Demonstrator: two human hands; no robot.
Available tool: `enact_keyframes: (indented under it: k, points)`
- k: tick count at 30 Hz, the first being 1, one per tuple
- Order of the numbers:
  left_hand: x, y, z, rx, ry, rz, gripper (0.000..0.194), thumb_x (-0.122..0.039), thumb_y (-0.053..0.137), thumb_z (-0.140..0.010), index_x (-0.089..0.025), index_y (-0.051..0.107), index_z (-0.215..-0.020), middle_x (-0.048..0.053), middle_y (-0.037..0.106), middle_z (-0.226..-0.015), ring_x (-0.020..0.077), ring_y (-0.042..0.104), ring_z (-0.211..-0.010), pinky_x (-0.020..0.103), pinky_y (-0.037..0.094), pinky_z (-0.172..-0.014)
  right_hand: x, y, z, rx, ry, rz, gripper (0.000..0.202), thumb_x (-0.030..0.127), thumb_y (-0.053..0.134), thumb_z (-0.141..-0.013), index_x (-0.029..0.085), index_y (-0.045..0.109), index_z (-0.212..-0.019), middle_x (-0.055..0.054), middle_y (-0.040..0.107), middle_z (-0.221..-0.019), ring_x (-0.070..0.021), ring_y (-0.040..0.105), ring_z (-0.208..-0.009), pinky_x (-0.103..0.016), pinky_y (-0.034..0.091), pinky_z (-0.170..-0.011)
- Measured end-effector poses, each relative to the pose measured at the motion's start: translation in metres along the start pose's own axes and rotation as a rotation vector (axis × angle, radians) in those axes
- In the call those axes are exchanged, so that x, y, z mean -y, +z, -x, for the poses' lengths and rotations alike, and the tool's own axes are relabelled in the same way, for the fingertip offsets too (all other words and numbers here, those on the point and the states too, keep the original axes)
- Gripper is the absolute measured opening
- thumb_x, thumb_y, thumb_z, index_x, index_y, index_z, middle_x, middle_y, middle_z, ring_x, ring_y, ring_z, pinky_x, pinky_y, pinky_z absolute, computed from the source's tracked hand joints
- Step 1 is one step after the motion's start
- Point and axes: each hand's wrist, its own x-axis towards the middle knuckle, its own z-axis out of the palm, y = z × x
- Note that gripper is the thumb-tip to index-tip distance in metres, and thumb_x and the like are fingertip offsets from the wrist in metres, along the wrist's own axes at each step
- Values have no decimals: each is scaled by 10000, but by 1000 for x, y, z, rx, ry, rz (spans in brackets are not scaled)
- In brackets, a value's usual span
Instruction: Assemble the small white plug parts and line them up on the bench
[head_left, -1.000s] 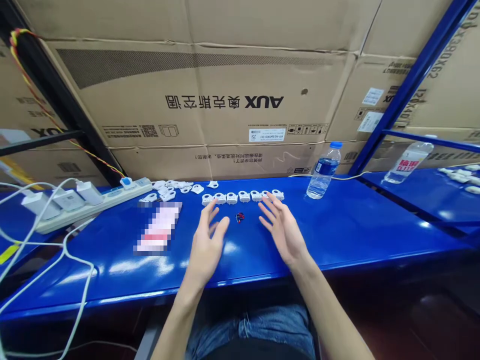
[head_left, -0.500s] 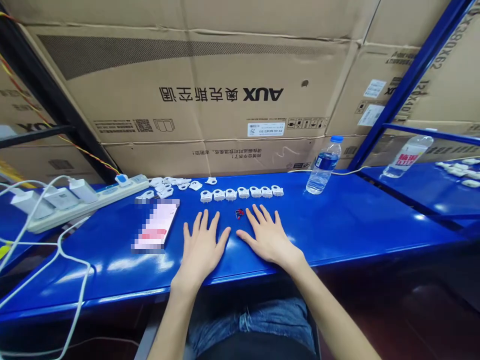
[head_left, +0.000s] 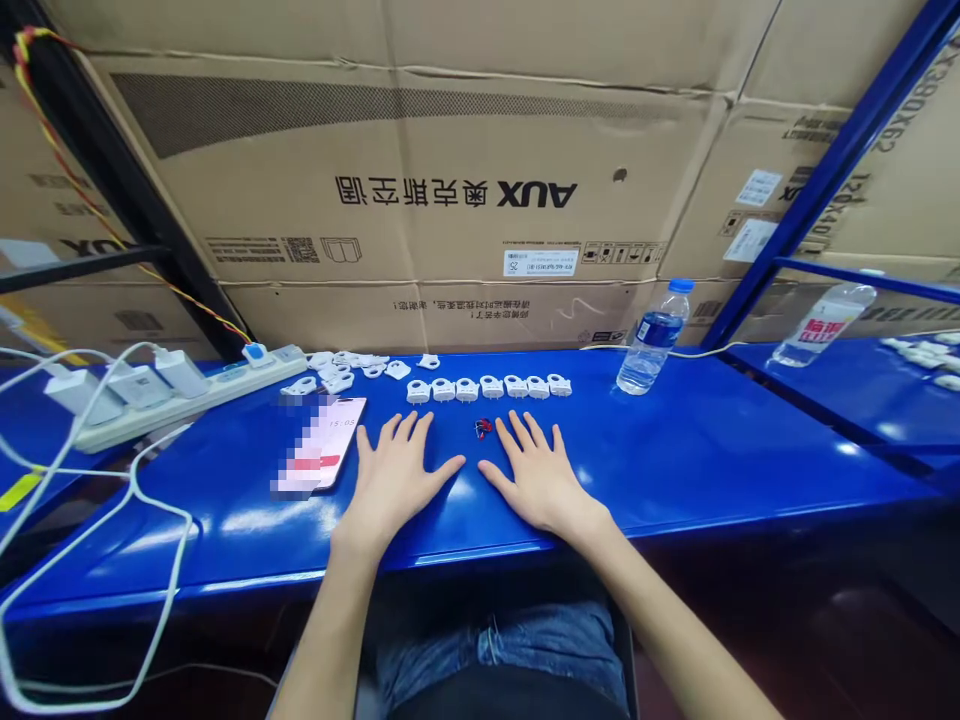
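Note:
My left hand point(head_left: 395, 470) is over the blue tabletop point(head_left: 712, 450) with its fingers spread and nothing in it. To its left lies a phone point(head_left: 330, 440), partly blurred out. My right hand point(head_left: 540, 470) rests flat on the table, fingers apart and holding nothing. Just beside its fingertips is a small tangle of red and black pieces point(head_left: 484, 428), too small to name. Beyond both hands runs a row of several white plastic pieces point(head_left: 491, 388), each with a ring-shaped top and thin prongs below. More such white pieces point(head_left: 337, 372) lie in a loose pile at the back left.
A water bottle point(head_left: 652, 340) with a blue cap stands at the back right; another bottle point(head_left: 825, 320) is beyond the blue post. At left lies a power strip point(head_left: 225, 385) with chargers and trailing white cables point(head_left: 180, 560). Large cardboard boxes point(head_left: 450, 120) wall off the back.
My left hand has shifted slightly up toward the row of white pieces, its fingers still spread. My right hand keeps its place by the red and black pieces. The view has turned slightly left.

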Motion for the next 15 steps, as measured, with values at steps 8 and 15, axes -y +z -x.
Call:
enact_keyframes:
  k: [8,15]
  points:
    - [14,-10,-11,55,-89,25,951,-754,607,-844,-196,428,-1593,184,361,-1682,420,256,-1580,723,189,-1236,-1,0,0,-4,2,-22,831,702,223,-1044,175,176,-1684,-100,74,-1753,-330,-5,-1634,-644,5,-1291]
    - [17,-7,-10,14,-110,37,995,-789,608,-816,-179,436,-1583,216,356,-1677,426,286,-1567,689,218,-1236,-1,1,0,-11,-2,-30,844,717,216,-1038,176,179,-1684,-107,84,-1752,-336,8,-1634,-653,5,-1288]
